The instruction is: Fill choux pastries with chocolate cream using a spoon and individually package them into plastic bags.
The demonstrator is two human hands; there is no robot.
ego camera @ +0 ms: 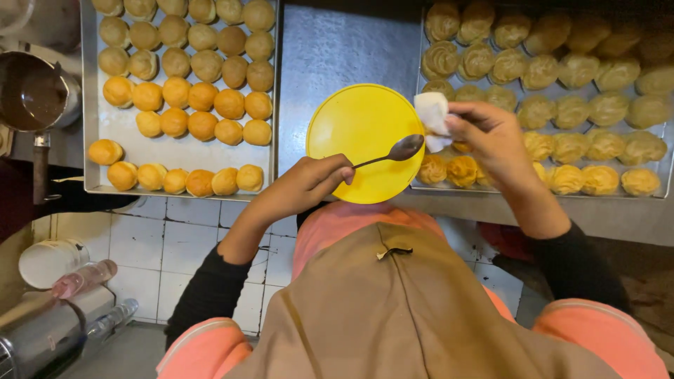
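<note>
My left hand [305, 184] grips the handle of a metal spoon [394, 151], whose bowl points right over a round yellow lid [354, 123]. My right hand [491, 137] pinches a crumpled white tissue [432, 116] just above and to the right of the spoon's bowl, at the edge of the lid. The tissue and the spoon bowl are nearly touching. The lid lies on the steel counter [337, 49] between two baking trays.
A left tray [126, 133] holds rows of smooth golden puffs [189, 95]. A right tray [660, 186] holds ridged pale puffs [562, 77]. A pot of brown sauce [31, 95] stands at far left. Bottles [88, 277] and a white cup [49, 260] sit below on the tiled floor.
</note>
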